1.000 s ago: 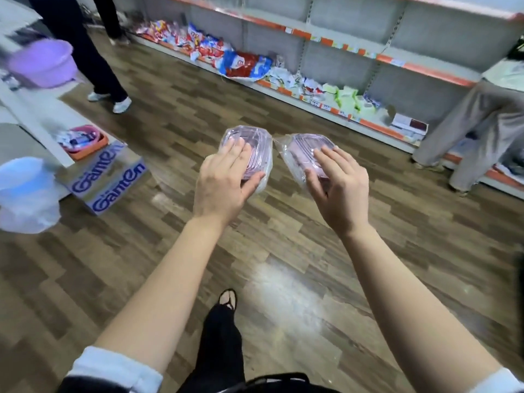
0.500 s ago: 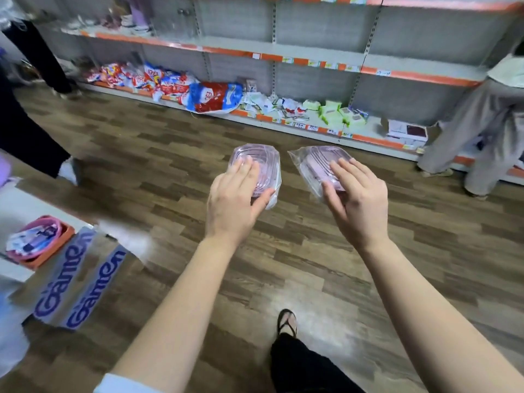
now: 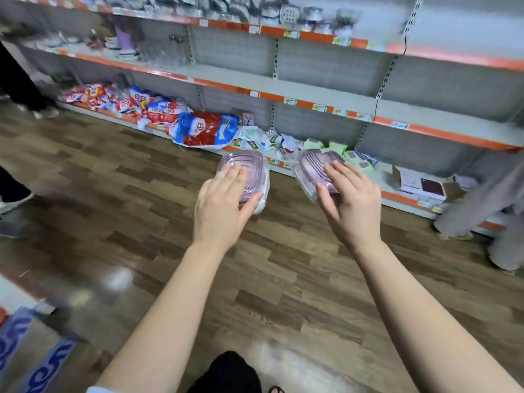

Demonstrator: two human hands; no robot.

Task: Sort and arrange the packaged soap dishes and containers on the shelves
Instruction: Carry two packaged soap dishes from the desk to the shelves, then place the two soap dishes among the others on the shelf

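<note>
Now, left hand [image 3: 221, 205] and right hand [image 3: 351, 208] grip bagged soap dishes [image 3: 249, 165] [image 3: 314, 163].

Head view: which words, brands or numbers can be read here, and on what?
None reads clearly.
Shelf tags: too small, blurred.
Red-blue bags: white characters, blurred.
Carton: blue letters, cut off and blurred.
No print visible on left dish or right dish.

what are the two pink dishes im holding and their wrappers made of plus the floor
The left soap dish and right soap dish look like translucent pink hard plastic, glossy with moulded ridges. Each wrapper seems thin clear film, crinkled and shiny. The floor shows wood-grain planks with a sheen: laminate or vinyl, perhaps.
</note>
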